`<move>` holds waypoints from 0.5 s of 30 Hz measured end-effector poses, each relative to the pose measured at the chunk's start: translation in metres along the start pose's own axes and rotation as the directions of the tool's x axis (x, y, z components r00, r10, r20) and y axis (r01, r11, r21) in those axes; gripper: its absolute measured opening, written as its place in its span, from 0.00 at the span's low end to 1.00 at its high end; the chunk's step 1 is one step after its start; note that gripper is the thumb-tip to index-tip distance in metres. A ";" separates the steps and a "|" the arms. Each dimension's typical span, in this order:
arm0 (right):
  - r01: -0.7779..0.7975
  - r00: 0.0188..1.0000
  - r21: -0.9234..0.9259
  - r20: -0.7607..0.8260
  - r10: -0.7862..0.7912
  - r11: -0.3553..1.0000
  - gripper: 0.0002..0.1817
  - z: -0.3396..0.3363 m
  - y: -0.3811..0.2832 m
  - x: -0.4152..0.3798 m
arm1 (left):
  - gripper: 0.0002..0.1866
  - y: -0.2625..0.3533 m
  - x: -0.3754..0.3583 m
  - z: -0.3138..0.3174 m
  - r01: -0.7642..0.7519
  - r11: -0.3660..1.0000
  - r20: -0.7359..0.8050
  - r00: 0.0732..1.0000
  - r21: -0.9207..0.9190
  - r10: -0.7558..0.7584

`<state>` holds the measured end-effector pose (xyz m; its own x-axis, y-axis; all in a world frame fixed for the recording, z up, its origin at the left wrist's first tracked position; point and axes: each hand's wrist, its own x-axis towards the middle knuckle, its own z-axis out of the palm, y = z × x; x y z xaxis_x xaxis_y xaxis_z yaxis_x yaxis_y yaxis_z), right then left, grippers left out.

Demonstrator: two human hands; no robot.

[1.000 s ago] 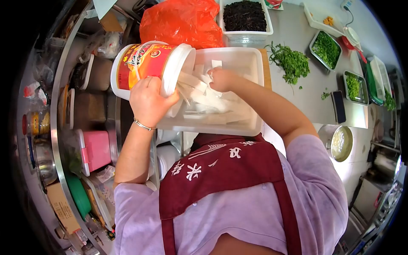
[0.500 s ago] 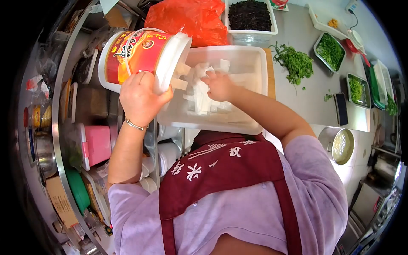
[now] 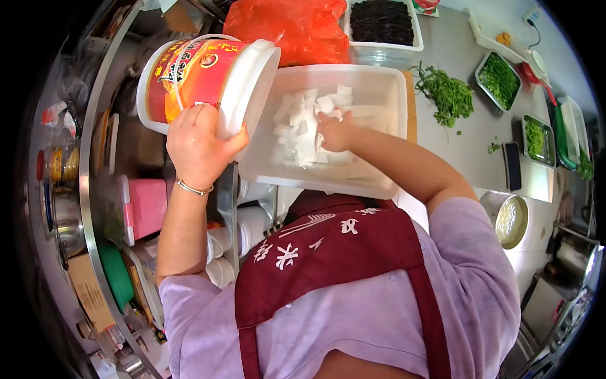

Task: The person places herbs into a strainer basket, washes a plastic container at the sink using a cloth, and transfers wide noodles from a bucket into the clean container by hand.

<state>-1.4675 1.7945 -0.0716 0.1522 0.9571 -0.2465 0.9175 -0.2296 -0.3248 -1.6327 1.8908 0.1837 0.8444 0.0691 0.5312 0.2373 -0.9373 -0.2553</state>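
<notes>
My left hand (image 3: 203, 144) is wrapped round the lower rim of a red and white bucket (image 3: 196, 85), which lies tipped on its side with its mouth toward a translucent white tub (image 3: 265, 167). Inside the tub is a heap of flat white strips and pieces (image 3: 304, 129). My right hand (image 3: 336, 131) reaches in at the right side of this heap, its fingers curled among the pieces. What those fingers hold, if anything, is hidden by the pieces.
Beyond the tub are a red plastic bag (image 3: 287, 31) and a container of dark strips (image 3: 380, 24). Loose green herbs (image 3: 445, 95), trays of chopped greens (image 3: 499, 81) and a phone (image 3: 512, 166) lie to the right. Shelves with a pink box (image 3: 146, 208) stand at left.
The bucket has moved slightly left, away from the tub, and no pieces show at its mouth now. More white pieces lie in the heap. My right hand has shifted right and down.
</notes>
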 end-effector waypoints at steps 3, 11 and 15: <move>-0.004 0.990 0.034 0.139 -0.001 0.999 0.18 -0.016 0.006 -0.002 | 0.18 -0.007 -0.005 -0.003 0.030 1.000 0.029 0.999 0.010 -0.030; 0.153 0.983 0.218 0.064 -0.171 0.964 0.19 -0.030 0.016 -0.020 | 0.21 -0.061 -0.033 0.000 0.468 0.814 0.029 0.872 -0.343 -0.489; 0.236 0.959 0.401 -0.243 -0.146 0.885 0.15 -0.035 -0.002 -0.032 | 0.20 -0.081 -0.055 -0.001 0.565 0.596 0.105 0.770 -0.571 -0.629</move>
<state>-1.4610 1.7703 -0.0307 0.1019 0.9942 0.0332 0.7009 -0.0481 -0.7116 -1.6985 1.9624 0.1759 0.5514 0.6788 0.4849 0.3440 -0.7146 0.6091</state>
